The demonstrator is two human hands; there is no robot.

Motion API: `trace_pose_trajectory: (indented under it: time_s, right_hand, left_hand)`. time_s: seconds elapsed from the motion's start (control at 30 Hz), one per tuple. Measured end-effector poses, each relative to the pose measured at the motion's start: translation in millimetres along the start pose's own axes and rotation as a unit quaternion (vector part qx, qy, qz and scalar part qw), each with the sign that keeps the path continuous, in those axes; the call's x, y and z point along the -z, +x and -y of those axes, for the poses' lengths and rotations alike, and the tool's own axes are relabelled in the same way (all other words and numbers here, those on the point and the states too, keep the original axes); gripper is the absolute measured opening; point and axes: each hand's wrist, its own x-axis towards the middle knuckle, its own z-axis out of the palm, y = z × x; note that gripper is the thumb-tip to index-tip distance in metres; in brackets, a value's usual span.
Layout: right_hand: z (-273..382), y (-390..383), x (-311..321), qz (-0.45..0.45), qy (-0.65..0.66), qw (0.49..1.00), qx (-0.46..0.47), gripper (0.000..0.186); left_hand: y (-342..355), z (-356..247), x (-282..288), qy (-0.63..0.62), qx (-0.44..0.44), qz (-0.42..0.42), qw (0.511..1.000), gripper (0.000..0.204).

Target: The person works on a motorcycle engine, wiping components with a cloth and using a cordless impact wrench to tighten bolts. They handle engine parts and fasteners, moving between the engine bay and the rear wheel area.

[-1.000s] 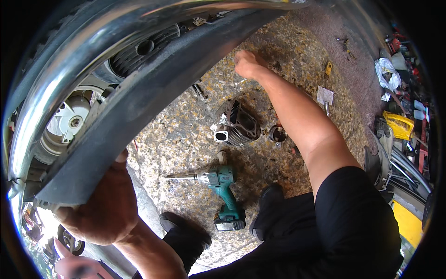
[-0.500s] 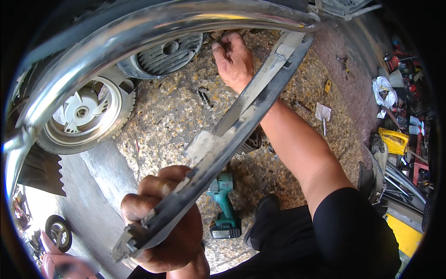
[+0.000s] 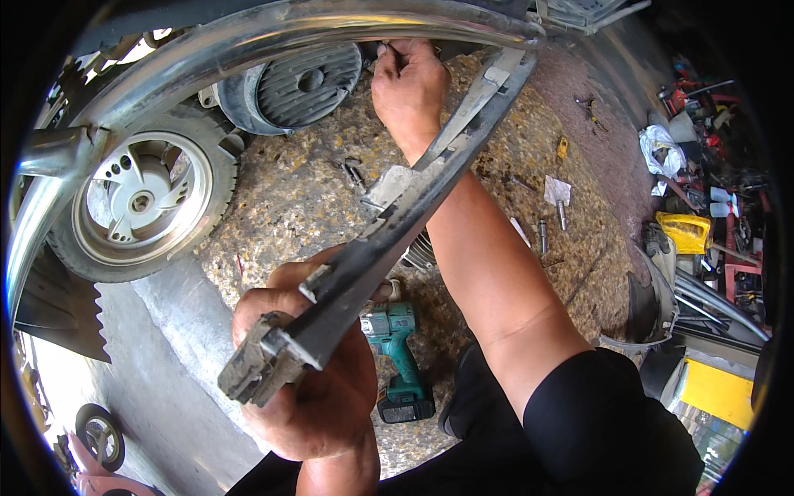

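My left hand (image 3: 331, 405), at the lower left, is closed around the near end of a long, narrow dark plastic trim panel (image 3: 376, 248). Dirt cakes the panel, and light tabs stick out along its edge. It slants up to the right, its far end close under a bent chrome tube (image 3: 207, 59). Beyond the panel, my right hand (image 3: 411, 87) is at the tube's underside with thumb and fingers pinched together. What they grip, if anything, is too small to make out. My right forearm passes beneath the panel.
A round ribbed cover (image 3: 285, 99) and a scooter wheel (image 3: 141, 202) are at the left. On the stained floor lie a teal cordless driver (image 3: 401, 351), small bolts (image 3: 353, 172) and a socket (image 3: 543, 236). Tools and a yellow case (image 3: 684, 233) crowd the right side.
The panel's near end has tilted upward with my left hand, turning more of its end toward me. My right hand has shifted slightly up against the tube. The whole view has moved a little.
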Motion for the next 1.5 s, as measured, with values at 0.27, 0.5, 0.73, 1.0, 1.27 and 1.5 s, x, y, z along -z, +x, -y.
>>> trace_pose_trajectory:
  time_s: [0.27, 0.5, 0.73, 1.0, 1.27, 1.5]
  right_hand:
    - [3, 4, 3, 0.010, -0.067, 0.998, -0.019, 0.022]
    - [2, 14, 6, 0.062, -0.107, 0.992, -0.024, 0.034]
    - [1, 17, 6, 0.070, -0.131, 0.989, 0.028, 0.033]
    - [6, 8, 1, 0.035, -0.135, 0.990, -0.014, 0.035]
    - [28, 6, 1, -0.025, -0.104, 0.994, 0.031, 0.019]
    - [46, 8, -7, 0.046, -0.040, 0.994, 0.085, 0.016]
  left_hand:
    - [1, -1, 2, 0.029, 0.003, -0.004, 1.000, 0.053]
    - [2, -1, 1, -0.014, 0.014, 0.001, 1.000, 0.056]
    - [4, -9, -7, 0.031, 0.067, -0.046, 0.996, 0.058]
    - [0, -6, 1, 0.052, 0.066, -0.041, 0.996, 0.060]
    - [3, -3, -2, 0.011, 0.041, -0.025, 0.999, 0.059]
    - [-2, -6, 0, 0.031, 0.059, -0.028, 0.997, 0.058]
